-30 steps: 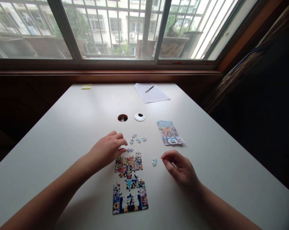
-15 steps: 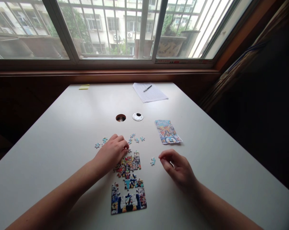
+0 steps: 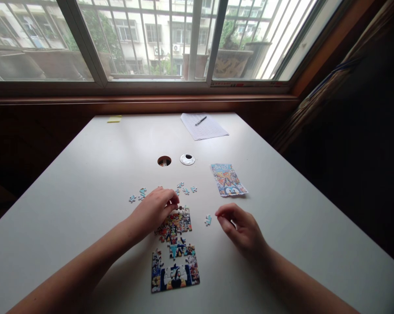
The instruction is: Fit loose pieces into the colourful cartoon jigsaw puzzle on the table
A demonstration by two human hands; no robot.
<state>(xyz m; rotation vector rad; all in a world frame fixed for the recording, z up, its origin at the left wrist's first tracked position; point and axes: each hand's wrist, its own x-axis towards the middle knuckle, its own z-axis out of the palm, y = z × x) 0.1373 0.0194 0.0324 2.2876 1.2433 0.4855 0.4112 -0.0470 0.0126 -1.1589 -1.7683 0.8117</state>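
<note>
Daylight from the big window (image 3: 151, 39) falls on a white table (image 3: 86, 174), and a person rests both bare arms on it. A half-built jigsaw puzzle (image 3: 174, 248) lies flat, picture side up, right in front of the person, so both hands can get to it. The left hand (image 3: 153, 211) sits at the puzzle's 11 o'clock corner. Its fingers (image 3: 172, 201) are bunched close and press down on the top edge. I cannot tell if a small piece is under them. The right hand (image 3: 241, 229) rests at 3 o'clock from the puzzle. Its fingers are bent in a loose curl, with a narrow gap between thumb and first finger and nothing in it. One blue loose piece (image 3: 208, 220) lies just beside that thumb, near the puzzle but not touching it. More blue pieces (image 3: 185, 189) are spread out at 12 o'clock, each lying apart so it is easy to see, and a few more (image 3: 137, 195) lie at 10 o'clock past the left hand. A picture card (image 3: 228, 179) lies face up at 1 o'clock, turned toward the person so it can be looked at. Far off at 12 o'clock, out of the way, are a cable hole (image 3: 164, 161), its white cap (image 3: 187, 159), a sheet of paper (image 3: 208, 130) with a pen (image 3: 201, 121) on it, and a yellow sticky note (image 3: 114, 118).
</note>
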